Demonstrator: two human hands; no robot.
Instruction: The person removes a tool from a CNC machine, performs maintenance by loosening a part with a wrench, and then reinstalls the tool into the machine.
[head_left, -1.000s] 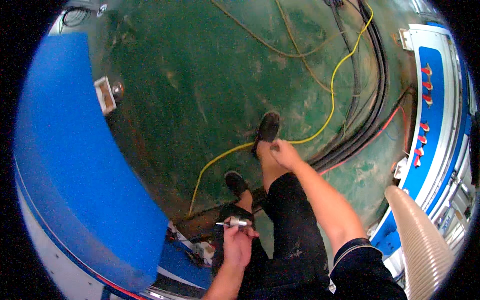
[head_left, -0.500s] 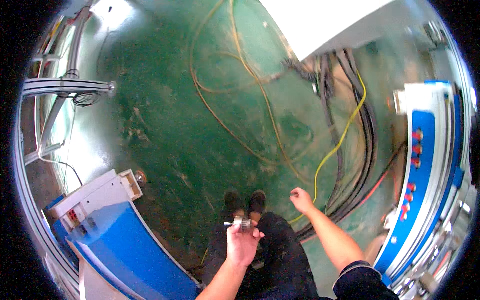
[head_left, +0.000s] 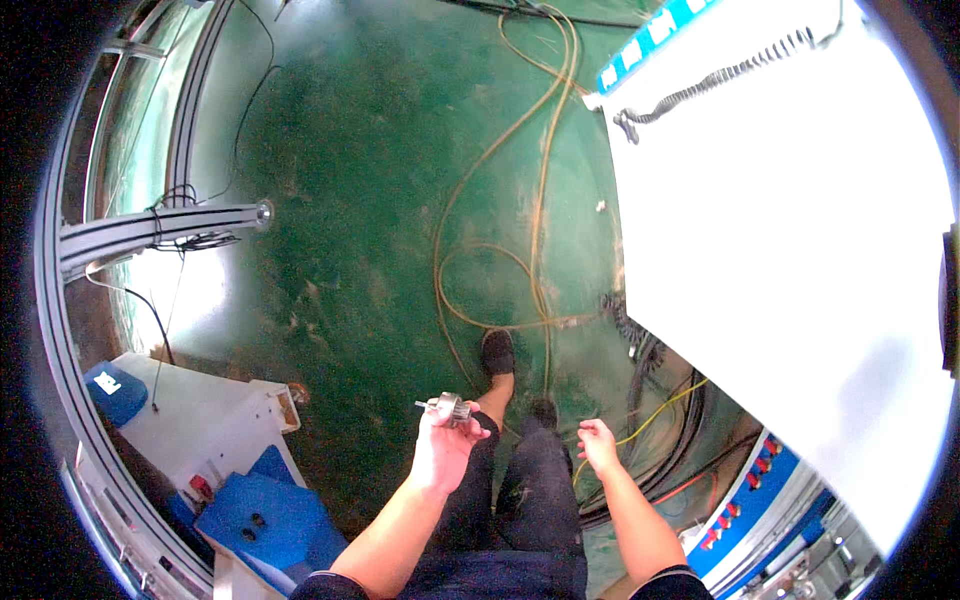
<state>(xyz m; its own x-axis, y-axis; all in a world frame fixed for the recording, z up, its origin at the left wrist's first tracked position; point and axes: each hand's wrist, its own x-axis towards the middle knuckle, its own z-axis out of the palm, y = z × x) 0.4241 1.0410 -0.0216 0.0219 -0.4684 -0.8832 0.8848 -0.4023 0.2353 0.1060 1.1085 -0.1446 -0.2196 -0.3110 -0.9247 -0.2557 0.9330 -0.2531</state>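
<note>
My left hand [head_left: 444, 458] is closed around a small round metal part [head_left: 453, 408], silvery and ridged, with a thin pin sticking out to the left. It is held above my left leg, in front of my body. Its exact kind cannot be made out. To the right, my right hand [head_left: 597, 443] hangs over the floor beside my right leg. Its fingers are loosely bent and a little apart, and no object shows in them.
Yellowish hoses [head_left: 540, 200] loop over the green floor [head_left: 350, 210] ahead of my shoes. A large white cabinet [head_left: 770, 230] stands at the right, near black cables [head_left: 690, 430] and a blue-and-white machine [head_left: 745, 500]. On the left are an aluminium frame [head_left: 170, 225] and another blue-and-white unit [head_left: 265, 515].
I have walked forward; the white cabinet now fills much of the right side. The metal part stays in my left hand, which sits slightly farther left and higher in view.
</note>
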